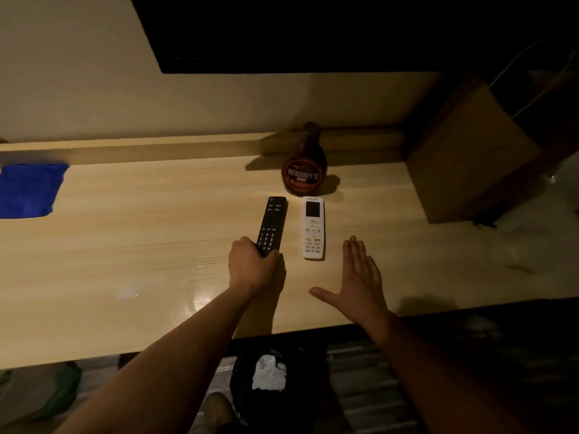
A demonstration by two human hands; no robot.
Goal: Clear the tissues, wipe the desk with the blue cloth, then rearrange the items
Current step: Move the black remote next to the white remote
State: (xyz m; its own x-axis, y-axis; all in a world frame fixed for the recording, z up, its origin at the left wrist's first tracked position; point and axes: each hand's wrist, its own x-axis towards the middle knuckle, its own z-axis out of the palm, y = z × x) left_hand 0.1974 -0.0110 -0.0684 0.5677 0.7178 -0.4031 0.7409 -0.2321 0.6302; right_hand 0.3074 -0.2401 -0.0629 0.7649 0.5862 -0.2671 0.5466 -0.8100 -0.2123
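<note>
Our left hand curls round the near end of the long black button remote, which lies flat on the pale wooden desk and points toward twelve o'clock. Our right hand hovers at three o'clock of it, fingers straight and together, thumb spread wide, holding nothing. Between the two hands, just beside the black remote and parallel to it, lies the white remote with a small screen. At twelve o'clock of both remotes stands the brown syrup bottle, upright near the wall. The folded blue cloth rests at nine o'clock, well apart, by the desk's left end. A brown paper bag stands at two o'clock. At six o'clock, below the desk edge, crumpled white tissues sit in a dark bin.
</note>
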